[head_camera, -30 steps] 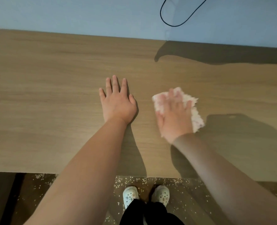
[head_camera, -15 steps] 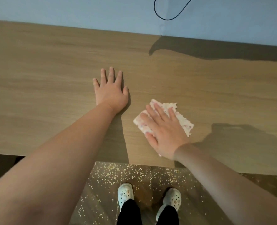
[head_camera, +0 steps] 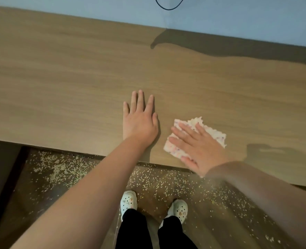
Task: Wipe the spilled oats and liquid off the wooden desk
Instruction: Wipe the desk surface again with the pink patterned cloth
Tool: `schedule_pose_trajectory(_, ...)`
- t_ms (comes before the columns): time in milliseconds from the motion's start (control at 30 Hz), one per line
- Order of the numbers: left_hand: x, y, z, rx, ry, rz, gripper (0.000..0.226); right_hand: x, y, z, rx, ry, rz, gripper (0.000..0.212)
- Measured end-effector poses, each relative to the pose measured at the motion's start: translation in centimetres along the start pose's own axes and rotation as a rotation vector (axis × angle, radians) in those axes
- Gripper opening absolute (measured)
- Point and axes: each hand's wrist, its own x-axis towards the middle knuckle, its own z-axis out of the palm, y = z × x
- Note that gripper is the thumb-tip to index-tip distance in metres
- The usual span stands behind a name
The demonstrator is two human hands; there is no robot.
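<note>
The wooden desk [head_camera: 77,83] fills the upper part of the head view. My right hand [head_camera: 199,148] lies flat with straight fingers on a white speckled cloth [head_camera: 215,133], pressing it onto the desk close to the front edge. My left hand [head_camera: 139,119] rests palm down on the bare wood just left of the cloth, fingers straight and together. No oats or liquid show on the desk surface. Spilled oats [head_camera: 59,168] lie scattered on the floor below the desk edge.
A pale blue wall [head_camera: 238,18] runs along the back of the desk, with a black cable [head_camera: 168,8] looping down it. My feet in white clogs [head_camera: 129,201] stand on the oat-strewn floor. Dark shadows fall across the desk's right side.
My right hand has dragged the cloth from mid-desk back toward me, to the front edge. My left hand stays flat on the desk.
</note>
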Motion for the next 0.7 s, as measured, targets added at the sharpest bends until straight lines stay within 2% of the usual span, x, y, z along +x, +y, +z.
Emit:
schedule_pose_trajectory(33,0.0,0.0,0.0,0.008,0.004,0.007,0.059,-0.2,1.9,0.1,-0.002,-0.009,0.008,0.057)
schedule_pose_trajectory(67,0.0,0.0,0.0,0.008,0.008,0.010,0.059,-0.2,3.6,-0.2,0.027,-0.014,0.093,0.056)
schedule_pose_trajectory(200,0.0,0.2,0.0,0.016,0.017,0.025,0.061,1.9,5.6,-1.5,0.219,0.072,0.803,0.062)
schedule_pose_trajectory(233,0.0,0.2,0.0,0.021,0.017,0.023,0.061,2.3,4.3,-1.7,0.224,0.068,0.865,0.062)
schedule_pose_trajectory(267,0.0,0.2,0.1,0.026,0.018,0.021,0.062,2.3,2.5,-1.6,0.203,0.050,0.818,0.061)
schedule_pose_trajectory(333,0.1,0.1,0.1,0.027,0.024,0.021,0.063,0.9,-0.7,-1.1,0.129,0.025,0.493,0.060)
schedule_pose_trajectory(400,0.1,0.1,0.1,0.019,0.034,0.019,0.063,-1.1,-0.6,-0.7,0.079,-0.004,0.179,0.059)
schedule_pose_trajectory(433,0.1,0.1,0.1,0.015,0.037,0.019,0.062,-1.5,1.1,-0.6,0.060,-0.029,0.104,0.058)
schedule_pose_trajectory(467,0.0,0.2,0.1,0.010,0.040,0.019,0.062,-1.4,3.1,-0.4,0.037,-0.041,0.116,0.060)
schedule_pose_trajectory(500,0.0,0.2,0.1,0.006,0.044,0.019,0.062,-1.0,5.2,-0.3,0.029,-0.031,0.222,0.063)
schedule_pose_trajectory(600,0.0,0.1,0.1,0.001,0.047,0.014,0.061,2.0,9.8,-1.4,0.230,0.062,0.861,0.065)
schedule_pose_trajectory(633,0.0,0.1,0.2,0.002,0.049,0.011,0.062,3.2,9.9,-1.9,0.302,0.065,1.008,0.066)
schedule_pose_trajectory(667,0.0,0.1,0.2,0.003,0.051,0.010,0.062,4.1,8.9,-2.3,0.325,0.050,1.048,0.067)
schedule_pose_trajectory(700,0.0,0.2,0.2,0.004,0.053,0.011,0.062,4.6,7.3,-2.3,0.301,0.038,0.992,0.067)
